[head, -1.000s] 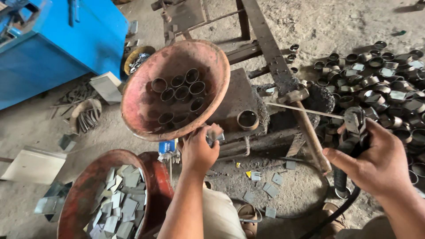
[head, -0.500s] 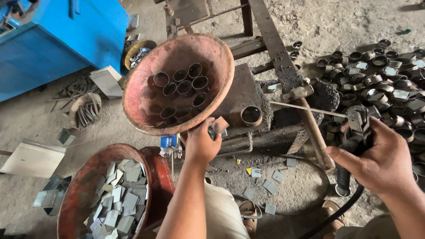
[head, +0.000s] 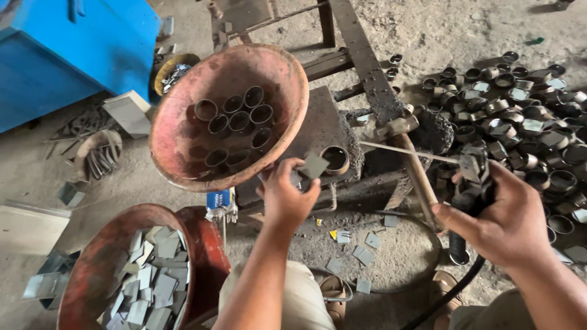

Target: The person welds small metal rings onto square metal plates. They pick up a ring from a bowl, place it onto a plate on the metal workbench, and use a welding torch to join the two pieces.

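Holding a small grey metal square [head: 314, 165] pinched between thumb and fingertips, our left hand [head: 286, 197] hovers just in front of a short steel ring [head: 335, 160] that stands on the dark metal work block [head: 318, 125]. The square sits at the upper right of that hand, close beside the ring, though we cannot tell whether they touch.

Our right hand [head: 504, 217] is wrapped tight around a black welding electrode holder [head: 472, 186], whose thin rod [head: 406, 150] points left toward the ring. A black cable [head: 455, 284] trails down from the holder.

Left of the block, a tilted reddish pan [head: 177, 122] holds more rings. A second rusty pan [head: 98, 263] at the lower left is filled with grey squares. A heap of capped rings [head: 520, 116] lies on the ground at the right, and a blue machine [head: 67, 49] stands at the upper left.
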